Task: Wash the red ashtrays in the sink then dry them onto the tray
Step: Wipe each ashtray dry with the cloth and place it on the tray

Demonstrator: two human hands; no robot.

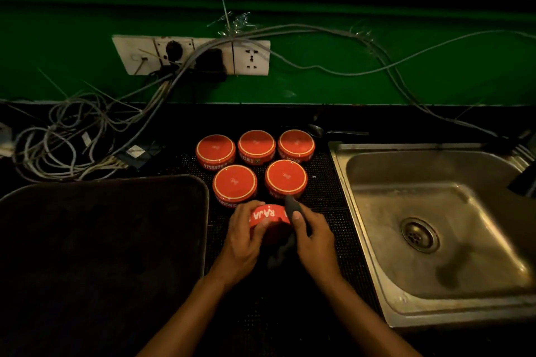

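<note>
My left hand (246, 236) grips a red ashtray (269, 216) by its side wall, and my right hand (311, 236) is curled around a dark cloth (291, 206) that touches the ashtray's right side. Just beyond my hands, five more red ashtrays (256, 143) stand upside down on a black perforated mat (327, 182), three in the far row and two nearer. To the left of my left hand lies a dark tray (200, 188). To the right of my right hand is the steel sink (435, 220). Further beyond, a green wall (348, 87) carries a white socket panel (251, 58), and many grey cables (87, 130) hang down onto the black counter.
</note>
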